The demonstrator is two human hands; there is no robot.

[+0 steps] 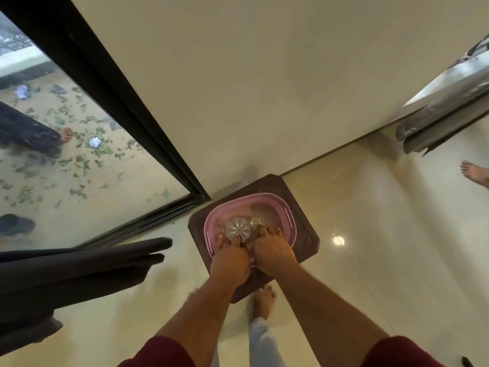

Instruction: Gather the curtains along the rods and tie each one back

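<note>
Dark curtain (74, 276) hangs at the left beside the black-framed glass door (127, 102), its folds already bunched close; a grey curtain (444, 102) sits at the upper right, well apart. Judgement: both are soft, limp cloth, light to moderate in weight, not fragile; best gripped mid-height around the bunched folds, where a tie can cinch them. Brown stool (304, 229) stands by the door corner, bearing a pink perforated basket (280, 215). Both hands reach into it. Left hand (230, 258) has fingers curled onto a clear faceted piece (236, 229), likely a tieback: hard, slick, possibly brittle. Right hand (274, 251) has fingers bent down into the basket; whether it holds anything, cannot tell.
</note>
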